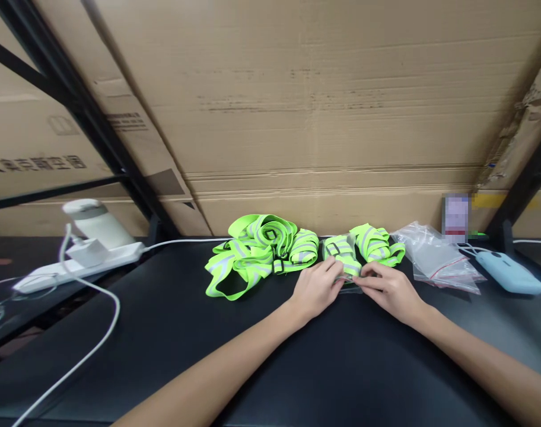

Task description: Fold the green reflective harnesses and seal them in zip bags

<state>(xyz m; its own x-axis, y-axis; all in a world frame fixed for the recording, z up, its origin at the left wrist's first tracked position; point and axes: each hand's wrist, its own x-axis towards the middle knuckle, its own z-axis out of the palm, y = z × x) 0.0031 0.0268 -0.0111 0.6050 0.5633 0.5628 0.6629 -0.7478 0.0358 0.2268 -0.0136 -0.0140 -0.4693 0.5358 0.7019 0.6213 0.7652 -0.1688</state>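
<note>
A clear zip bag (351, 289) with a folded neon-green reflective strap (337, 246) inside lies on the black table between my hands. My left hand (318, 286) pinches the bag's near edge from the left, fingers curled. From the right, my right hand (388, 290) grips the same edge between thumb and fingertips. A black buckle shows on the strap through the plastic. To the left is a loose heap of green reflective straps (253, 252) with black buckles. Just behind my right hand sits another rolled green strap (376, 244).
Several empty zip bags (439, 261) lie right of my hands, beside a light blue power bank (511, 273). At the left, a white power strip (79, 267) trails cables near a white bottle (99, 222). Cardboard (315, 118) stands behind the table.
</note>
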